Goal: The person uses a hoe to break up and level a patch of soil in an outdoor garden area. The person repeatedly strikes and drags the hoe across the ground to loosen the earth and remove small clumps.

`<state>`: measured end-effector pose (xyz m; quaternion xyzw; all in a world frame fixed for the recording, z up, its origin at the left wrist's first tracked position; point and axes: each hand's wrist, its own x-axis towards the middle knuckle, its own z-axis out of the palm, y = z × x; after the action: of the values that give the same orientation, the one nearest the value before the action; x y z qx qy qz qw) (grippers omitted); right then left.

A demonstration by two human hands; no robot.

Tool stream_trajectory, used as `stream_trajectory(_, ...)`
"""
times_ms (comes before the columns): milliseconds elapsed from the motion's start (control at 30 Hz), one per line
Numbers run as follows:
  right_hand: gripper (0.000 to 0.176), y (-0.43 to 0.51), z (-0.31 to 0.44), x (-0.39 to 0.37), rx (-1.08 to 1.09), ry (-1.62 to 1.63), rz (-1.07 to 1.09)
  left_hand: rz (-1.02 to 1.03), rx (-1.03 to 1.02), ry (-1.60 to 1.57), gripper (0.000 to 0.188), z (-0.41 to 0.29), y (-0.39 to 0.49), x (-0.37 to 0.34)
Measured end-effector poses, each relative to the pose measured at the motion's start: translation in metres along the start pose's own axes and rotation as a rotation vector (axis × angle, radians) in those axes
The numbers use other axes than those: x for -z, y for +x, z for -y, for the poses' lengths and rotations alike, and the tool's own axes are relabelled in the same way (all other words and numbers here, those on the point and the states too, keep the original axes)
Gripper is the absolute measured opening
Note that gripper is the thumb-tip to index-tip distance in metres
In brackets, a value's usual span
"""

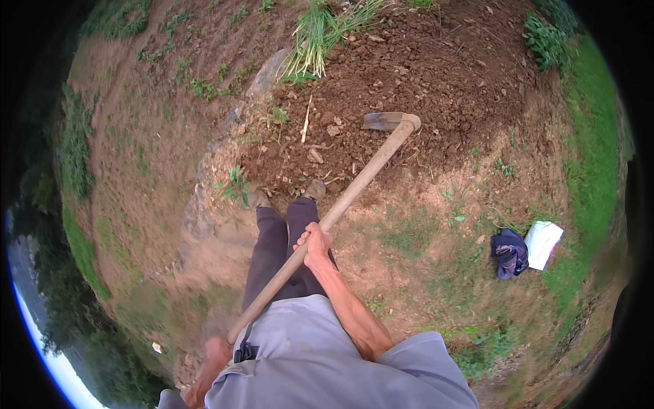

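Note:
A hoe with a long wooden handle (365, 176) lies slantwise across the front of my body. Its metal blade (384, 121) points left over loose brown soil (449, 82); whether it touches the soil I cannot tell. Around the middle of the handle my right hand (317, 243) is closed, just in front of my dark trousers (270, 240). My left hand (218, 350), slightly blurred, grips the butt end by my left hip. Both shoes stand at the near edge of the turned soil.
Pulled green plants with pale stems (317, 38) lie at the top, beside a grey rock (266, 74). A dark cloth bundle (509, 254) and a white bag (542, 244) rest on the ground to the right. A lower slope (133, 168) falls away left.

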<state>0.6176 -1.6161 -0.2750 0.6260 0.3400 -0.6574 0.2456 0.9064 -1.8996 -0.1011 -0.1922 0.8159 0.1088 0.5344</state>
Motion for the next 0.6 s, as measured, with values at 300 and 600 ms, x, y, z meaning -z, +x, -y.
stream_trajectory(300, 0.016, -0.005, -0.027, -0.025, 0.004, -0.035, 0.049, -0.084, 0.163, -0.085, 0.027, 0.008, -0.022, -0.017)
stream_trajectory(600, 0.014, 0.007, -0.048, -0.02, -0.132, -0.173, 0.007, -0.076, 0.196, -0.148, 0.035, 0.004, -0.049, -0.016)
